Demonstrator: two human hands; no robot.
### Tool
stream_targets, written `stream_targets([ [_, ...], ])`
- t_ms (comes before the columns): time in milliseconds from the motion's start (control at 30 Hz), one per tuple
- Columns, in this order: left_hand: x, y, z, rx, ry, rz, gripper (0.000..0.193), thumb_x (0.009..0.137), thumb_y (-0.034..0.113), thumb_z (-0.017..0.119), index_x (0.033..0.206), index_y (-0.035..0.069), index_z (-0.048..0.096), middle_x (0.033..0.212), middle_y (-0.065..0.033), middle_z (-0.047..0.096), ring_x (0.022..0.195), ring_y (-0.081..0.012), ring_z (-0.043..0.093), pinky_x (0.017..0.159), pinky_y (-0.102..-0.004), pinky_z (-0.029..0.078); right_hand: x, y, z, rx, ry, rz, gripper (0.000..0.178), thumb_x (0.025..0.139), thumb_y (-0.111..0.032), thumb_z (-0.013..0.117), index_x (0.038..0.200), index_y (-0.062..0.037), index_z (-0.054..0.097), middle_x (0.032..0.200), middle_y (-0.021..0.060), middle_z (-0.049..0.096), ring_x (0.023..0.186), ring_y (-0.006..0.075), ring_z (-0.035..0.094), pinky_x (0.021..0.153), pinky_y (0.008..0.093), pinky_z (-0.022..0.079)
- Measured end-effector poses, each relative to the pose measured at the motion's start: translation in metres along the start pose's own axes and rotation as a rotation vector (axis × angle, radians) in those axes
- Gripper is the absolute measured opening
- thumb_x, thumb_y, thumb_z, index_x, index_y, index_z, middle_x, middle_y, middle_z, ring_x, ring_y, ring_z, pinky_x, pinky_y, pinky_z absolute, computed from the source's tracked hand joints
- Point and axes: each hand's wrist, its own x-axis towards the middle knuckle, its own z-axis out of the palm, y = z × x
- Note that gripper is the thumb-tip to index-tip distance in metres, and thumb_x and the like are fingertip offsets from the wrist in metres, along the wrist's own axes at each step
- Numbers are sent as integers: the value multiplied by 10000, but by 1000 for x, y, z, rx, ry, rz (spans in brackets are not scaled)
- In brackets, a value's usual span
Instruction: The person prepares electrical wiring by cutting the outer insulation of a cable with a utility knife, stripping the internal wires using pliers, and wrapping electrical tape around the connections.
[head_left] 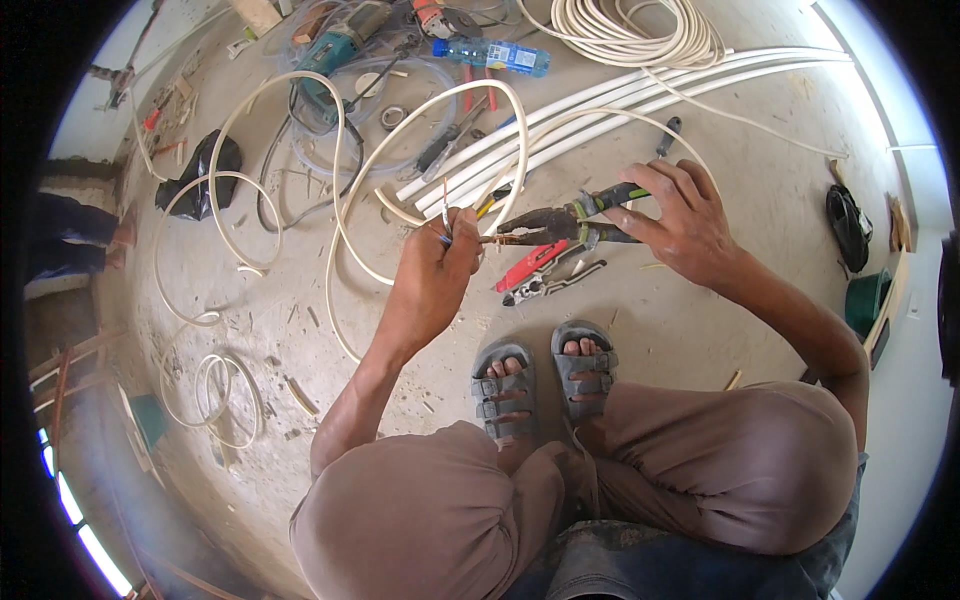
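My left hand pinches the end of a white electrical cable, from which thin insulated wires stick up. A short stretch of bare copper wire points right from my fingers to the jaws of the pliers. My right hand is wrapped round the green and black handles of these pliers, which lie level with their jaws toward my left hand. Whether the jaws bite the copper is too small to tell. Below the pliers, a red-handled tool and a grey wire stripper lie on the floor.
White conduit pipes lie beyond my hands, with a cable coil behind. A water bottle, power drill, angle grinder and screwdriver lie near them. Loose cable loops spread leftward. Another person's leg shows far left.
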Motion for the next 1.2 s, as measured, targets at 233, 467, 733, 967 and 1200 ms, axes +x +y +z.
stream_targets([
  [233,4,-5,1,-28,16,20,490,1093,404,436,717,91,463,594,62,401,519,-31,331,458,-255,274,5,-1,4,-90,27,-21,298,843,-155,712,1128,-242,725,1376,85,516,1292,251,471,1038,489,381],
  [467,4,1,-1,-24,-13,-31,467,1094,325,432,741,25,493,602,12,439,576,-72,362,509,-309,320,5,-2,1,71,-29,27,259,844,-161,716,1098,-207,720,1335,91,537,1235,295,519,984,492,428],
  [733,-7,-7,9,120,77,111,304,1051,172,509,856,-59,545,597,-212,524,506,-328,485,520,-438,378,12,15,-18,931,-683,210,284,920,-237,688,1148,-69,656,1179,126,604,1071,278,609,884,399,485],
  [967,-9,-2,12,169,53,122,240,1030,128,529,888,-66,535,631,-267,525,572,-467,500,528,-480,367,8,19,-33,1166,-739,282,283,962,-237,627,1137,-14,636,1023,181,623,965,356,627,881,429,486],
  [1200,-9,-1,13,194,30,99,245,1027,126,524,879,-69,530,659,-287,534,600,-484,519,553,-503,384,9,15,-32,1070,-670,197,282,947,-236,632,1063,19,598,975,196,593,933,387,601,856,453,472],
])
